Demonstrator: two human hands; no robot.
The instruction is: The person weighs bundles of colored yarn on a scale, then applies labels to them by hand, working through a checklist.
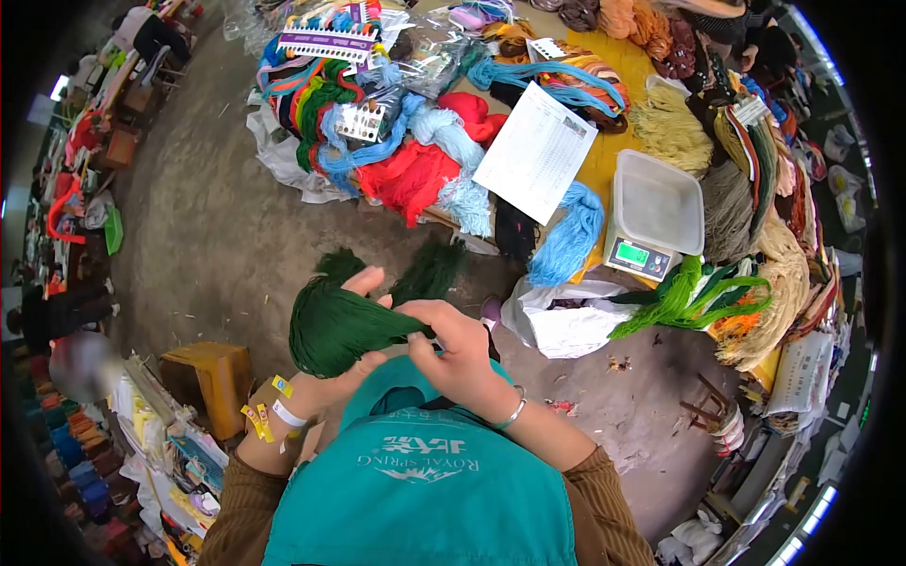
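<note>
Tub (659,193) on scale (644,258), R of paper (536,156).

Both hands (458,351) close together, fingers (362,280) bent, forearms (549,431) angled inward.

there is room to pass over the floor (189,217) beside the counter (623,57); on the counter, heaped yarn (406,179) and the tub (659,200) on the scale (637,257) block the way.
</note>
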